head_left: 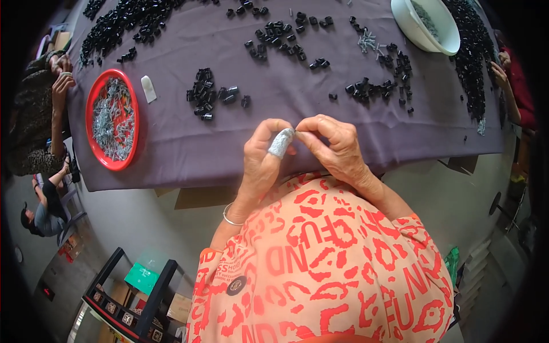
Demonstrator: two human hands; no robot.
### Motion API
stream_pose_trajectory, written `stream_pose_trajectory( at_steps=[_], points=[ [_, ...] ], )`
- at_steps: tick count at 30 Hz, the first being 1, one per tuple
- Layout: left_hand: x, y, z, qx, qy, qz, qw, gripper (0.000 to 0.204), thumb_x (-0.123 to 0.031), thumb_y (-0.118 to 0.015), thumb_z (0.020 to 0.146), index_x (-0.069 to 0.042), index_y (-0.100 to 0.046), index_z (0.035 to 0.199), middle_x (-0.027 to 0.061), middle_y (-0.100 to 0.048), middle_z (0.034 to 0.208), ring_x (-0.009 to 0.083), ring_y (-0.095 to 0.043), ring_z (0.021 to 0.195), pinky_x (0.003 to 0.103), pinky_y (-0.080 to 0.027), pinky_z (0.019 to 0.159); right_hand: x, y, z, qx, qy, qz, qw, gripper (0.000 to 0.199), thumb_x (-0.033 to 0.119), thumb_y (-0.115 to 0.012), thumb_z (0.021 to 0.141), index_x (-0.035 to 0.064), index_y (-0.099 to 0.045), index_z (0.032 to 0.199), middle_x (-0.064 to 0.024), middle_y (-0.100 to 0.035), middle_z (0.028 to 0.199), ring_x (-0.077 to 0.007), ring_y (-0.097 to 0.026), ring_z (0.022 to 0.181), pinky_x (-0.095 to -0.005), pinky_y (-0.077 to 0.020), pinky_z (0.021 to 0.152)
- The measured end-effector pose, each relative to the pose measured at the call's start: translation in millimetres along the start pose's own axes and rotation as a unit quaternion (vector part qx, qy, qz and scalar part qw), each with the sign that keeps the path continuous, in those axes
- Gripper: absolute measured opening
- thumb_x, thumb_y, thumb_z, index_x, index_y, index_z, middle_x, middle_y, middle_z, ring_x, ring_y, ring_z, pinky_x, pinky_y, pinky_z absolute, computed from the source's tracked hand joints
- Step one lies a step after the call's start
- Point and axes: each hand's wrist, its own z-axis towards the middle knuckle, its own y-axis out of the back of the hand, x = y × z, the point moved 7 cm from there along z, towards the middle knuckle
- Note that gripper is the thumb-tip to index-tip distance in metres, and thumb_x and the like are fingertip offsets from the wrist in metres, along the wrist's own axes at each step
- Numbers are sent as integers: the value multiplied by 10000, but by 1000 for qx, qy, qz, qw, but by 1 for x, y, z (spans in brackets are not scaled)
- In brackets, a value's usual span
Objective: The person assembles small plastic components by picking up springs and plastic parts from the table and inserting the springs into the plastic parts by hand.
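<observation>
My left hand (pixel 259 157) and my right hand (pixel 338 150) meet over the near edge of the cloth-covered table (pixel 189 151). The fingertips of both are pinched together around something too small to make out. A pale grey wrapping (pixel 280 144) covers the thumb of my left hand. Beyond my left hand lies a small cluster of short black cylindrical parts (pixel 203 92). To its left, a red oval tray (pixel 117 166) holds many thin silvery metal pieces (pixel 106 123). Between tray and cluster rests a small white tab-shaped piece (pixel 148 89).
Larger heaps of black parts (pixel 128 23) spread across the far left and along the right side (pixel 472 63). A white bowl (pixel 409 28) with greyish pieces stands far right. Other people's hands rest at the left edge (pixel 62 83) and right edge (pixel 501 74). A dark chair (pixel 117 297) stands behind-left.
</observation>
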Motion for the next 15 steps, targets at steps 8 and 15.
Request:
stream_pose_trajectory(
  at_steps=[8,15],
  points=[
    [2,1,7,16,8,-72,997,99,-38,-535,905,-8,-574,991,26,-587,848,87,-570,704,219,-463,669,-5,68,12,-129,103,-249,954,194,-72,-645,750,24,-644,919,-86,-592,846,-219,-591,753,-294,-485,663],
    [3,3,11,-4,12,-72,997,94,-78,-562,913,-9,-573,975,49,-593,922,88,-573,692,219,-473,645,-17,77,27,-72,87,-405,907,211,108,-720,697,110,-663,901,-20,-557,919,-207,-520,889,-350,-381,758]
  ],
)
